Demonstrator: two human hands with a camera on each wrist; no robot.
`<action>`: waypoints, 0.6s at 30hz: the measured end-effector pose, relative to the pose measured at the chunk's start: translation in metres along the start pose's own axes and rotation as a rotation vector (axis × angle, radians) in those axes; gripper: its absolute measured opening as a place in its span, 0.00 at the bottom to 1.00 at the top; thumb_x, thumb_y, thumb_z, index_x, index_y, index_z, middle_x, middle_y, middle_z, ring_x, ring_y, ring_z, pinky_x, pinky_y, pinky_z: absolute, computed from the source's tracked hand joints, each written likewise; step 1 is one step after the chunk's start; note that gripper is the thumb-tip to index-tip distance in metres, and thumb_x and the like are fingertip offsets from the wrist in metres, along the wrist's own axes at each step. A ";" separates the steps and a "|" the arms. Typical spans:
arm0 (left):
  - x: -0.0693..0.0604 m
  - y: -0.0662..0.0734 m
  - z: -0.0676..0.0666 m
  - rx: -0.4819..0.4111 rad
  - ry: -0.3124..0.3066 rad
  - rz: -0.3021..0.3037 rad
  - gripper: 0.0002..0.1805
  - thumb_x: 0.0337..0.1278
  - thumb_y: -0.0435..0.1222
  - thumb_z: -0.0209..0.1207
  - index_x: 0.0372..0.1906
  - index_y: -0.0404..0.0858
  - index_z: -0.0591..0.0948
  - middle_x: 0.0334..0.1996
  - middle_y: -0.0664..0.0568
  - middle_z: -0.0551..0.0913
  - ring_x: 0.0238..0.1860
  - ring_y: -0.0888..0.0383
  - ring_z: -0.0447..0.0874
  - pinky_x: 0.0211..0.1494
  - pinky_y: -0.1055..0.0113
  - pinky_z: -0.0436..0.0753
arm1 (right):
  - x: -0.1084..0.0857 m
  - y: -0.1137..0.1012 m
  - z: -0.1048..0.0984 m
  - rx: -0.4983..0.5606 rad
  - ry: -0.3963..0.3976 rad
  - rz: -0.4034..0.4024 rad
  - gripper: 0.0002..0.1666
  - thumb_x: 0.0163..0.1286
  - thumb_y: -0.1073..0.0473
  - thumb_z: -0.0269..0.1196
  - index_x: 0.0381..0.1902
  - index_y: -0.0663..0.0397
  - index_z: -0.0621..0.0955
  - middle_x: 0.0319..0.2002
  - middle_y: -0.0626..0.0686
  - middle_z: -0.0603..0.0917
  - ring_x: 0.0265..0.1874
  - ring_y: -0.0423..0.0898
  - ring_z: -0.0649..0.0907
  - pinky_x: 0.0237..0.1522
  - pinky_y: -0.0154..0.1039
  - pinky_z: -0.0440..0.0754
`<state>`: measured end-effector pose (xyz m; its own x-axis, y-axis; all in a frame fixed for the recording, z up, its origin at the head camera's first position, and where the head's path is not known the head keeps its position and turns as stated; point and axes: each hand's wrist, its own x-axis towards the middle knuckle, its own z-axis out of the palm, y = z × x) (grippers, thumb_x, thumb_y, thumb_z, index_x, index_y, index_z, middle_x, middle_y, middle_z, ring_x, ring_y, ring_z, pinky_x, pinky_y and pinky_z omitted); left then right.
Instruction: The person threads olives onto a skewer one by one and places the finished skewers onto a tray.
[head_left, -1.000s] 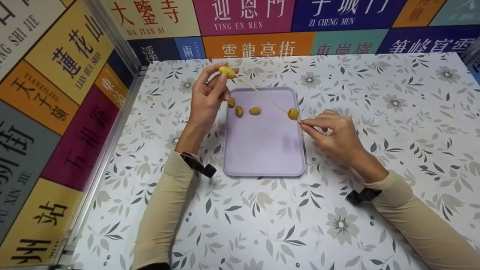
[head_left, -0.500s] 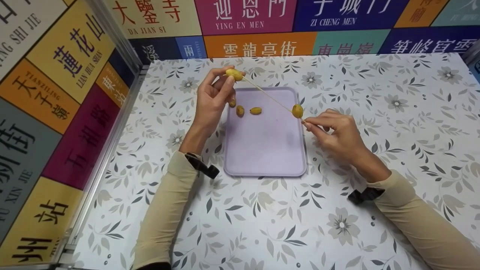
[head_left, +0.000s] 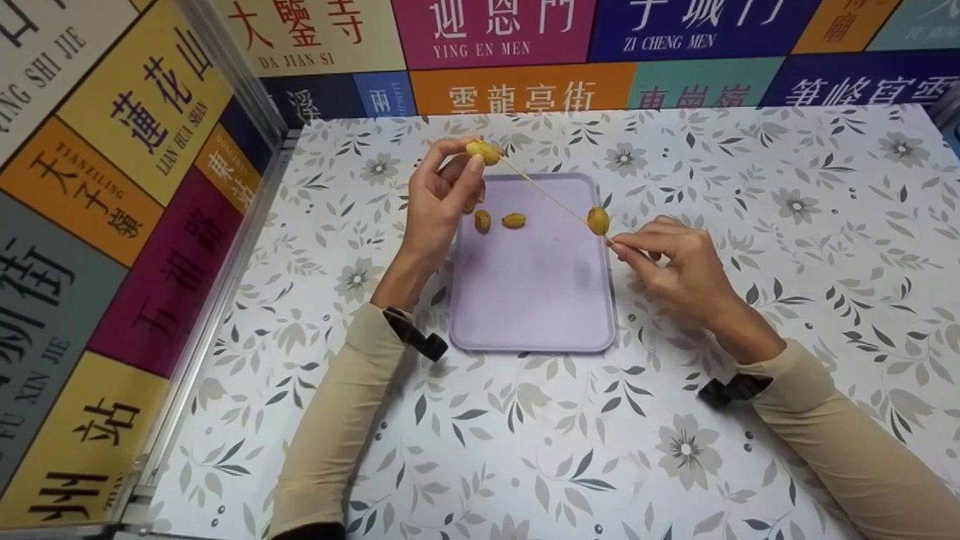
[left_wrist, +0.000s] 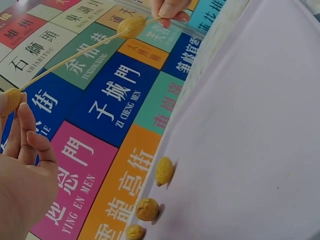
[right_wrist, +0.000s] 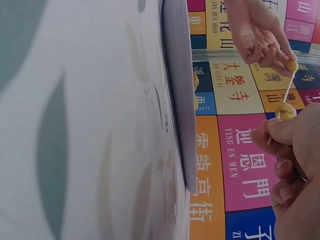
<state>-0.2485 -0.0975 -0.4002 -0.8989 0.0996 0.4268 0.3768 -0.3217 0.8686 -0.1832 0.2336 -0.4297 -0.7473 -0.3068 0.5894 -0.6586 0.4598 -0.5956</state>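
My left hand [head_left: 439, 199] pinches a yellow-green olive-like fruit [head_left: 484, 153] between thumb and fingers, above the tray's far left corner. A thin wooden skewer [head_left: 546, 190] runs from that fruit down to the right. Near its other end a second fruit [head_left: 598, 220] is threaded on it. My right hand [head_left: 679, 274] pinches the skewer's end just beyond this fruit, right of the tray. In the left wrist view the skewer [left_wrist: 70, 59] is lifted clear of the lilac tray [left_wrist: 240, 110]. Whether the tip enters the left fruit is hidden.
The lilac tray [head_left: 532, 300] lies on a floral-patterned tabletop [head_left: 525, 435]. Several fruits rest in its far left part, one [head_left: 514, 220] on its side and another [head_left: 482, 221] beside it. Colourful panels with printed characters [head_left: 517, 90] stand behind and left of the table.
My left hand has moved right with its fruit, and now covers part of the leftmost fruit on the tray. My right hand has shifted slightly right with the skewer and threaded fruit.
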 end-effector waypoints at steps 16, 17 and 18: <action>-0.003 0.000 0.007 0.077 -0.066 0.041 0.13 0.79 0.30 0.61 0.61 0.35 0.78 0.50 0.44 0.87 0.35 0.53 0.79 0.41 0.65 0.82 | 0.001 0.001 0.001 -0.007 0.067 -0.001 0.10 0.63 0.75 0.76 0.41 0.62 0.94 0.26 0.56 0.90 0.26 0.39 0.74 0.34 0.29 0.69; -0.003 -0.001 0.007 0.079 -0.069 0.045 0.13 0.79 0.30 0.61 0.61 0.35 0.78 0.51 0.44 0.87 0.35 0.53 0.79 0.40 0.65 0.82 | 0.001 0.001 0.001 -0.008 0.070 -0.001 0.10 0.63 0.75 0.76 0.41 0.62 0.94 0.25 0.56 0.90 0.26 0.39 0.74 0.34 0.29 0.69; -0.003 -0.001 0.007 0.080 -0.072 0.048 0.13 0.79 0.30 0.61 0.61 0.35 0.78 0.50 0.44 0.87 0.35 0.53 0.79 0.40 0.65 0.82 | 0.002 0.001 0.001 -0.010 0.072 -0.003 0.10 0.63 0.75 0.76 0.41 0.62 0.94 0.25 0.55 0.90 0.26 0.39 0.74 0.34 0.29 0.69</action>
<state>-0.2441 -0.0906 -0.4004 -0.8623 0.1542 0.4824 0.4380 -0.2514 0.8631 -0.1852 0.2323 -0.4301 -0.7368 -0.2473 0.6292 -0.6596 0.4671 -0.5888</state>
